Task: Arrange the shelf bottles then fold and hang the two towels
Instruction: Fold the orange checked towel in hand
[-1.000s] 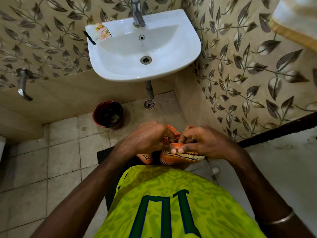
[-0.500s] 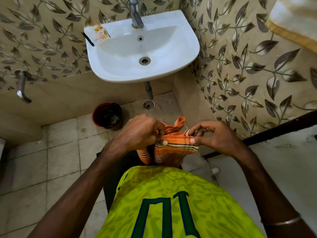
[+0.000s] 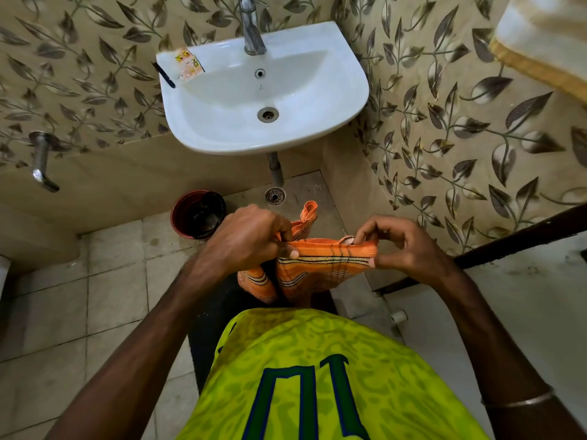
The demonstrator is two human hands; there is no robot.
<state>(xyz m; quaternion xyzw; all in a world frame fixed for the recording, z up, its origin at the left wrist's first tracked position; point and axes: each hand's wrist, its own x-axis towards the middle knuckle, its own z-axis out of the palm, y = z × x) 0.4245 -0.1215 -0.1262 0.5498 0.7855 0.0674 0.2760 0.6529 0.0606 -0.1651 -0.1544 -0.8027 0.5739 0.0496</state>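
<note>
An orange towel (image 3: 320, 265) with black and cream stripes hangs bunched between both hands in front of my chest. My left hand (image 3: 251, 239) pinches its top edge on the left, and my right hand (image 3: 403, 246) pinches the same edge on the right, so a short stretch is held taut and level. One loose corner sticks up behind the left hand. A second towel (image 3: 546, 42), cream with a yellow border, hangs at the upper right. No shelf or bottles are in view.
A white wall sink (image 3: 263, 93) with a steel tap is straight ahead, with a sachet and a dark pen on its rim. Below it stand a dark red bucket (image 3: 198, 214) and a floor drain. A wall tap (image 3: 41, 160) juts out at left. A dark door frame edge runs at right.
My hands have moved apart along the towel's top edge, stretching out a wider stretch of it. The view has tilted slightly so the sink sits lower in the frame.
</note>
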